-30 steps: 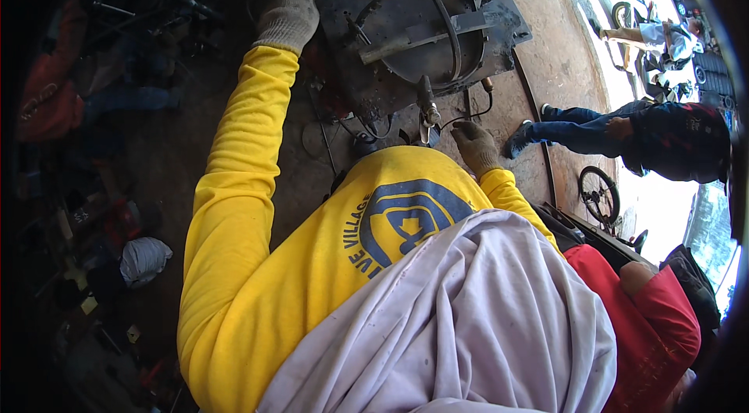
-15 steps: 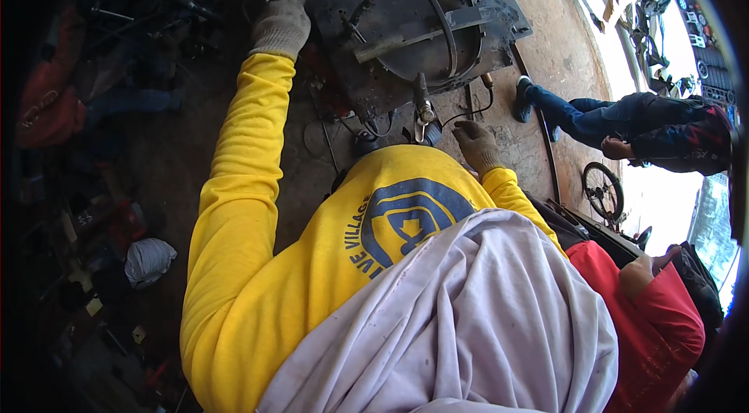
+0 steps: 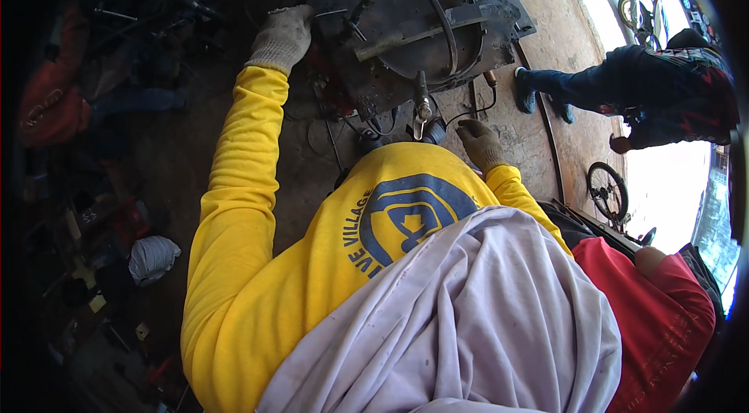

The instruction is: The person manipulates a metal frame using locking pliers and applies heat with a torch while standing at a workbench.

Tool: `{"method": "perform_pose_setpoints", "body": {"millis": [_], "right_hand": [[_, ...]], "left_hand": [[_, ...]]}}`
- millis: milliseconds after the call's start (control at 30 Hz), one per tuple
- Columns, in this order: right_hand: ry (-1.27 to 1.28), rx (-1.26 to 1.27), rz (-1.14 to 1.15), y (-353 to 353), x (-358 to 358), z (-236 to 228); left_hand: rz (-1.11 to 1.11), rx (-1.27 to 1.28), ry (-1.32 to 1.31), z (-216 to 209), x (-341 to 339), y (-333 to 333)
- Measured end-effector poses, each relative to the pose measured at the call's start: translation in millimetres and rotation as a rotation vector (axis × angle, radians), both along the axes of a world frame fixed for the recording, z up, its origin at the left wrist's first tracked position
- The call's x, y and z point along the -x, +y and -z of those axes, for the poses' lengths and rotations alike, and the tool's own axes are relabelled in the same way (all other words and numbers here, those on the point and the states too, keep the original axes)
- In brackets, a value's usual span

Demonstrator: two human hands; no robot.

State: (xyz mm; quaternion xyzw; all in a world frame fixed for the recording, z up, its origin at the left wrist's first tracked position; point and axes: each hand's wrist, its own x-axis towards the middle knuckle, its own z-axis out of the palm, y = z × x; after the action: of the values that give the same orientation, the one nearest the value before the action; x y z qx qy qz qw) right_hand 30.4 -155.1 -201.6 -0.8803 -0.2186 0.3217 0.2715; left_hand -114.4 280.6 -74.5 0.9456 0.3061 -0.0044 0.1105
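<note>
My left hand [image 3: 282, 35], in a pale knit glove, is closed at the left edge of a dark steel plate worktable [image 3: 335, 38]. A thin metal rod [image 3: 331, 13] sticks out from its fingers over the plate. My right hand [image 3: 480, 144], in a darker glove, hangs low to the right of my body with its fingers loosely apart and nothing seen in them. On the plate lie a round metal ring [image 3: 367, 0], a curved bar [image 3: 443, 19] and a flat steel strip [image 3: 421, 35]. Locking pliers [image 3: 422, 105] grip the plate's near edge.
A cable with a brown handle [image 3: 490, 79] hangs near my right hand. A person in dark clothes [image 3: 663, 85] is at the right, above a bicycle wheel [image 3: 607, 191]. Someone in red [image 3: 655, 319] is close on my right. Dark scrap and tools fill the left.
My left hand has shifted slightly nearer to me, and more of the rod shows. My right hand stays about where it was. The person in dark clothes has changed stance.
</note>
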Motion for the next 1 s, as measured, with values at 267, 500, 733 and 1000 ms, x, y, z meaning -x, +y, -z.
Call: {"method": "perform_pose_setpoints", "body": {"millis": [267, 500, 733, 1000], "right_hand": [[0.018, 0.000, 0.017, -1, 2, -3], [0.015, -0.008, -0.005, 3, 5, -5], [0.022, 0.013, 0.040, 0, 7, -2], [0.048, 0.039, 0.040, 5, 6, -14]], "left_hand": [[0.016, 0.115, -0.040, -4, 0, -6], [-0.173, -0.007, -0.086, 3, 2, 0], [-0.267, 0.011, -0.097, -2, 11, 5], [-0.342, 0.961, -0.615, -33, 50, -62]]}}
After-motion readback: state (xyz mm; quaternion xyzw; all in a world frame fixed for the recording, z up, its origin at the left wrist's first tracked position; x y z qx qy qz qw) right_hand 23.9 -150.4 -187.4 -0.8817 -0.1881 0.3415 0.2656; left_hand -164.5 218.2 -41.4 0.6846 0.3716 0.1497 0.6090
